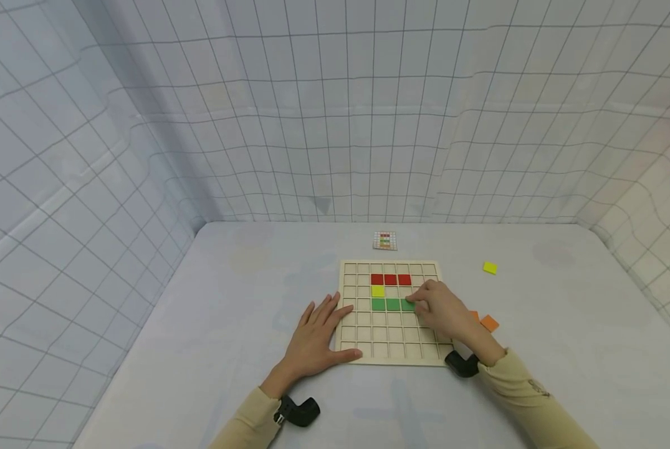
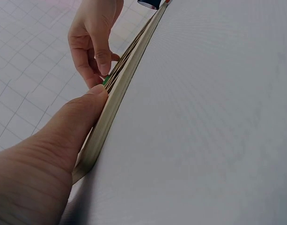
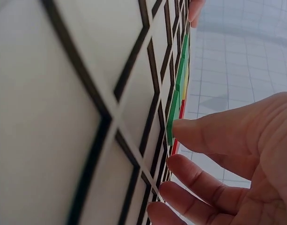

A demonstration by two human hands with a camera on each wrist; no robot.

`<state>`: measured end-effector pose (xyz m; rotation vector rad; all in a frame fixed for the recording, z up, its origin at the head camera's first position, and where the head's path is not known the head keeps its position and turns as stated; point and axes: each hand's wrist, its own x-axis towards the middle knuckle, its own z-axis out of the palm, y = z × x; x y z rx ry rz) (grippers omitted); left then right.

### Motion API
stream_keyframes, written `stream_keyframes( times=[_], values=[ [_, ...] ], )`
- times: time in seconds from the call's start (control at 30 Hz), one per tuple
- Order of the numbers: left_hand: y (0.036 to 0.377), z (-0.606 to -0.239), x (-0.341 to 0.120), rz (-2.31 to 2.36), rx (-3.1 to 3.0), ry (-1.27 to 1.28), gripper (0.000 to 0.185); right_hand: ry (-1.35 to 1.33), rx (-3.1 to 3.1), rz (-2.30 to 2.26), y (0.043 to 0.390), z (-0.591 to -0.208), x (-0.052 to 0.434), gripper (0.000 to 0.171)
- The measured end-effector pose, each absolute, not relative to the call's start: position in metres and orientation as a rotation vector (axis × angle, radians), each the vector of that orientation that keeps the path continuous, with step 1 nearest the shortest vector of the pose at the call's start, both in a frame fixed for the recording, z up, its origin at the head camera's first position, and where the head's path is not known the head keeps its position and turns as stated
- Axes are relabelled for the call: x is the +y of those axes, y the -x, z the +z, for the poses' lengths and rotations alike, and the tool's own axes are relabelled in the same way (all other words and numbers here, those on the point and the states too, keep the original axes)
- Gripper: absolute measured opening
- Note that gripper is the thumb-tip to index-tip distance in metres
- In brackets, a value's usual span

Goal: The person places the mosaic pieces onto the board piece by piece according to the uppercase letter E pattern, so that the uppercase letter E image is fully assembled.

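The right hand (image 1: 444, 315) rests on the wooden grid board (image 1: 363, 340), near the board's right edge; its fingertips (image 3: 180, 127) press on the rightmost green tile (image 1: 407, 305), which lies in the third row from the far edge, closing a row of three greens that runs left to right; whether the fingers pinch the tile or only push it flat, I cannot tell. The tile lies just beyond and left of the palm, so this hand is much the nearer. The left hand (image 1: 315, 337) lies flat and spread at the board's near left corner, thumb (image 2: 82, 117) against its edge. Three red tiles (image 1: 391, 279) fill the row above, a yellow tile (image 1: 378, 290) between; orange tiles (image 1: 488, 322) lie off the board's right edge.
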<state>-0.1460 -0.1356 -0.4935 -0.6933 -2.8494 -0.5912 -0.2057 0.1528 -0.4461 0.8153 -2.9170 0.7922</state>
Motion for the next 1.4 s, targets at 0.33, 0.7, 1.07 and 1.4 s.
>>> stream_keyframes(
  times=[0.33,0.7,1.07,1.4],
  values=[
    [0.147,-0.491,-0.135,-0.589,-2.864,0.691,0.087,-0.926,-2.891,0.744,0.206,-0.444,0.158,0.024],
    [0.147,-0.49,-0.135,-0.582,-2.89,0.679,0.087,-1.076,-2.976,0.817,0.219,-0.436,0.178,0.024],
    [0.146,-0.49,-0.135,-0.581,-2.875,0.681,0.086,-0.55,-3.053,0.942,0.245,-0.432,0.234,0.026],
    [0.145,-0.49,-0.135,-0.571,-2.89,0.684,0.087,-0.327,-3.045,0.858,0.264,-0.434,0.275,0.05]
  ],
)
